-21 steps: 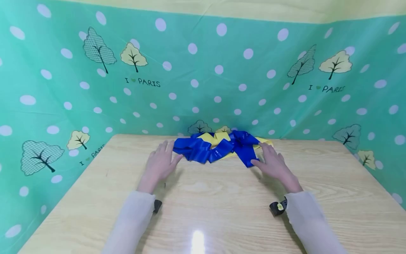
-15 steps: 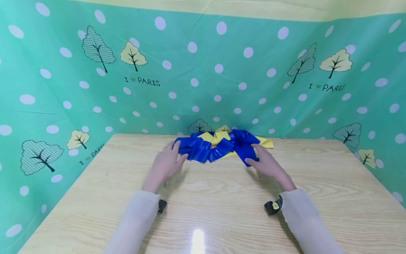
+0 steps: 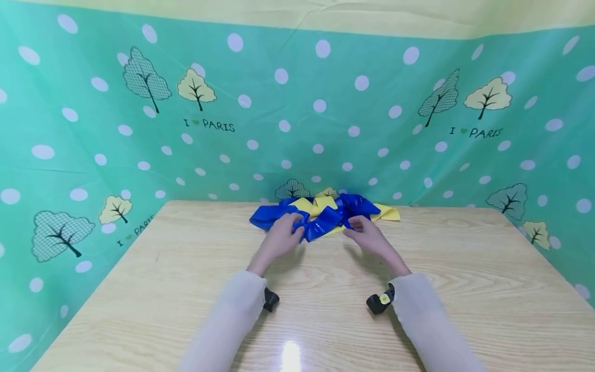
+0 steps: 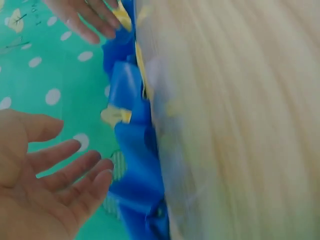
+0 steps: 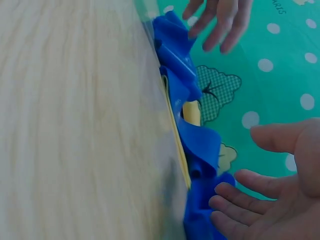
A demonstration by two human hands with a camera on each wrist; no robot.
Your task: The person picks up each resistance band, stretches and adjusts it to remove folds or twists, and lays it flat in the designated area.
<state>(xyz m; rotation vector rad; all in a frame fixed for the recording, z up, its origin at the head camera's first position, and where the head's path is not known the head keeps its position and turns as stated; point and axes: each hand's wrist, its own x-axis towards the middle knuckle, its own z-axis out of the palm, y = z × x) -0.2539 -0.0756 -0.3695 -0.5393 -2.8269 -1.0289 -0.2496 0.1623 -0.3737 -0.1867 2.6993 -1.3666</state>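
A heap of wide, glossy blue ribbons (image 3: pixel 325 221) lies at the back of the table, with yellow ribbon (image 3: pixel 389 213) folded among it and poking out on the right. Small white print shows on one blue strip. Over the front left of the heap is my left hand (image 3: pixel 280 236), its fingers loosely bent. My right hand (image 3: pixel 370 238) is at the front right, thumb and fingers apart. Both wrist views show relaxed fingers with nothing between them, beside the blue ribbon (image 4: pixel 135 160). Whether any fingertip touches the ribbon I cannot tell.
The pale wooden table (image 3: pixel 316 310) stretches from the heap toward me. Right behind the ribbons hangs a green dotted cloth (image 3: pixel 260 119) with printed trees, which also rises along both sides. A black wrist camera (image 3: pixel 378 304) sits at the right cuff.
Both hands have come inward toward each other, the left going right and the right going left. The heap's left end, earlier beside the left fingers, now shows to the left of that hand.
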